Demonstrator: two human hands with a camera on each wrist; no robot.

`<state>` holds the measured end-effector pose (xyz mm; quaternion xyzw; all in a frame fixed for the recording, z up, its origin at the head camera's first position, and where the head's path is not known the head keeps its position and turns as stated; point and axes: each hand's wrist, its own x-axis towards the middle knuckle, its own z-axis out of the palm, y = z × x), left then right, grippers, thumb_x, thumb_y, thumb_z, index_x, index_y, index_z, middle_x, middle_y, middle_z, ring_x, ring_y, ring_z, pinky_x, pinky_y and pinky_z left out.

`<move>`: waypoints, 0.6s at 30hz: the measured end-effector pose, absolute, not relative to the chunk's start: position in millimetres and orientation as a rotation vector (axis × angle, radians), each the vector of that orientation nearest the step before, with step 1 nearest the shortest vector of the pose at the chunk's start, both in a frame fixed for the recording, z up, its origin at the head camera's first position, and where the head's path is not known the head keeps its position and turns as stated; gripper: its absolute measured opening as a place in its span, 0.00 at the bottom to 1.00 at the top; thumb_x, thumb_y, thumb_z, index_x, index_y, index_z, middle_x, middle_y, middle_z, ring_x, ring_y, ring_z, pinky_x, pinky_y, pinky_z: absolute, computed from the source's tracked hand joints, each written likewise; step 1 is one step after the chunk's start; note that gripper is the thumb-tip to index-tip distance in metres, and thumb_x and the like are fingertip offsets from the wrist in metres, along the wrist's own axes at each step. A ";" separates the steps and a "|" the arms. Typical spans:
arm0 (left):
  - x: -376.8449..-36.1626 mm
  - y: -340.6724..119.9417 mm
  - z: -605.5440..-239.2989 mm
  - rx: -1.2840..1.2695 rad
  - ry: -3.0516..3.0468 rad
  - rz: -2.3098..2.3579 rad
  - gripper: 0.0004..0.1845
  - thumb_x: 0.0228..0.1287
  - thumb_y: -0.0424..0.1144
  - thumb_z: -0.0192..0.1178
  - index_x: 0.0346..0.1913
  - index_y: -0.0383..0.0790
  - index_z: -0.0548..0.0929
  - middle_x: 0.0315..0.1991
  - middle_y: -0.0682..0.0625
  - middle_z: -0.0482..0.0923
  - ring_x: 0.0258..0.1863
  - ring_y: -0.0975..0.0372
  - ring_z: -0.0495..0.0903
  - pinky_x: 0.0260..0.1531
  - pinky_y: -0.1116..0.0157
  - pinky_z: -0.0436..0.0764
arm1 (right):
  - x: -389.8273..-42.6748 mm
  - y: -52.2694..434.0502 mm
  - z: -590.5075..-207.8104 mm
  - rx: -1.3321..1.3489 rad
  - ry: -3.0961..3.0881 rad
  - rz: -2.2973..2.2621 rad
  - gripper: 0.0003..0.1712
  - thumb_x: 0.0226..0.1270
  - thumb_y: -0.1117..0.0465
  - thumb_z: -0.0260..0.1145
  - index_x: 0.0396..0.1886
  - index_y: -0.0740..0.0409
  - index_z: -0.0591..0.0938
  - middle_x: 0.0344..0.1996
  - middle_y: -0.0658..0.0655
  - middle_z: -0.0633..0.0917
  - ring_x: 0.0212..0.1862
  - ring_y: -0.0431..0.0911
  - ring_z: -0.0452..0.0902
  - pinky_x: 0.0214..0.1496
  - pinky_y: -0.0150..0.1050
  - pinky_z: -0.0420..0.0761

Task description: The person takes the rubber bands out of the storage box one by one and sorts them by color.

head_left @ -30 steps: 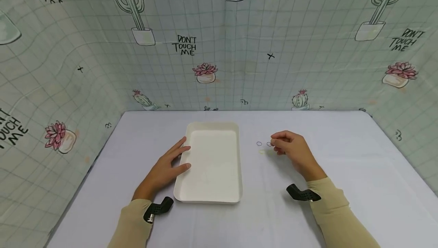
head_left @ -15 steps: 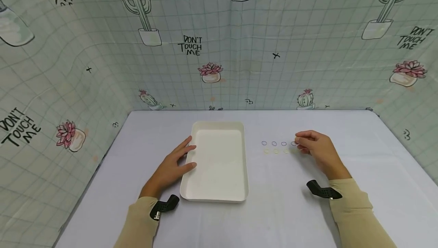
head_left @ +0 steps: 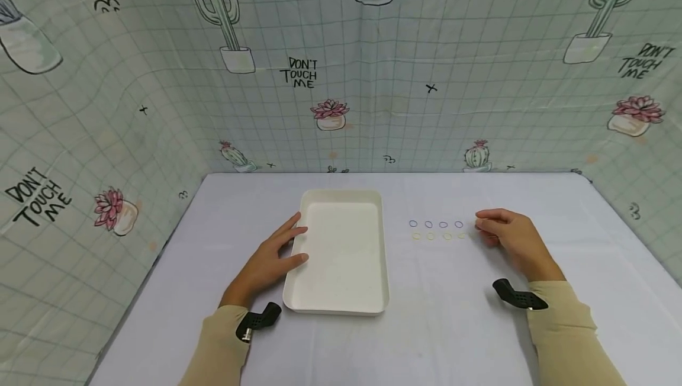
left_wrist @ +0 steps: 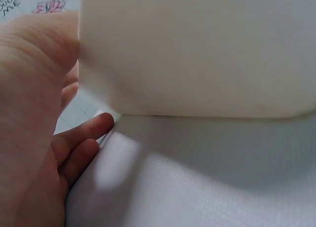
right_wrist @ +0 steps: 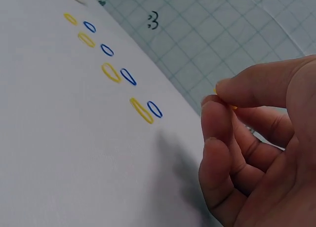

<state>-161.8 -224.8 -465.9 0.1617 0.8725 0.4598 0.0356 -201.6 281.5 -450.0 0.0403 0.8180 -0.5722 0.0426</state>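
The right hand [right_wrist: 256, 153] is pinching a yellow band [right_wrist: 224, 101] between thumb and forefinger, just right of the band rows [head_left: 437, 230]; the left hand [head_left: 266, 261] is resting straight-fingered against the tray [head_left: 341, 303].

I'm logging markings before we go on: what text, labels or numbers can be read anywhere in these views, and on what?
"DON'T TOUCH ME" on the cactus-print backdrop, back wall.
"DON'T TOUCH ME" again, left wall.
"DON'T TOUCH ME" again, right wall.
White tray, table cover, rubber bands: no text or numbers.
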 end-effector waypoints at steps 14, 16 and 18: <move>-164.7 -222.7 -463.7 0.480 2.693 1.390 0.34 0.64 0.48 0.69 0.72 0.47 0.73 0.79 0.62 0.50 0.78 0.57 0.47 0.72 0.45 0.52 | -201.7 282.9 -447.9 -0.149 2.832 -1.127 0.17 0.72 0.57 0.64 0.52 0.65 0.83 0.31 0.52 0.86 0.34 0.45 0.78 0.36 0.35 0.75; -163.4 -222.4 -463.3 0.475 2.689 1.391 0.33 0.64 0.48 0.69 0.71 0.47 0.73 0.79 0.61 0.50 0.78 0.57 0.47 0.72 0.45 0.52 | -201.6 282.2 -448.8 -0.155 2.839 -1.108 0.16 0.71 0.58 0.64 0.51 0.65 0.83 0.31 0.52 0.86 0.34 0.45 0.77 0.37 0.37 0.75; -162.3 -222.1 -464.7 0.476 2.686 1.399 0.33 0.64 0.47 0.69 0.71 0.46 0.73 0.79 0.61 0.51 0.78 0.56 0.47 0.72 0.44 0.53 | -201.4 282.2 -450.3 -0.156 2.846 -1.088 0.16 0.70 0.59 0.64 0.51 0.65 0.83 0.31 0.53 0.86 0.34 0.46 0.77 0.37 0.38 0.75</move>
